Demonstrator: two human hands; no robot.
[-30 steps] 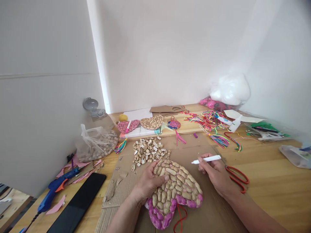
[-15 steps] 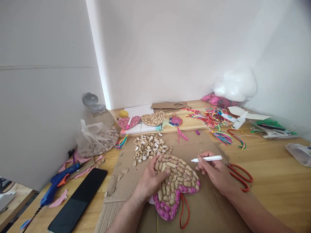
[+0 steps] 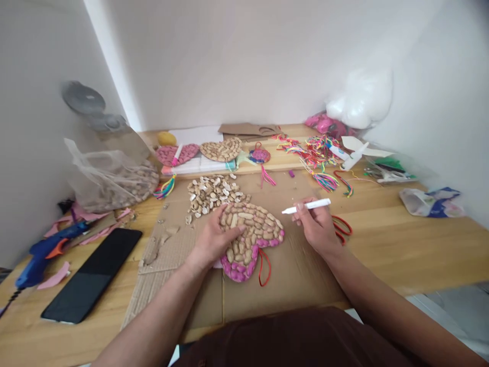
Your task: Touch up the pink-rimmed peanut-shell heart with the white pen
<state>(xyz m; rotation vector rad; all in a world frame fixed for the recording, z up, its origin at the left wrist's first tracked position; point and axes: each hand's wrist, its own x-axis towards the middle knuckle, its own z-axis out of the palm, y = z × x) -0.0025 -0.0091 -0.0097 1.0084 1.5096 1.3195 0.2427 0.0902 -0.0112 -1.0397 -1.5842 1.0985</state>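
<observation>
Surrounding the peanut heart (image 3: 255, 224) are shells (image 3: 212, 193), scissors (image 3: 346, 222) — a phone (image 3: 93, 275).

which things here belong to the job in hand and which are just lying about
Seemingly in use:
- peanut-covered heart, in the left hand
- white marker, in the right hand
- cardboard sheet beneath

Apparently just lying about:
- black phone
- blue glue gun
- bag of peanuts

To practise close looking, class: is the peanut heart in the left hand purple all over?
No, the peanut heart in the left hand is purple only along its lobed edge, mostly tan elsewhere.
</observation>
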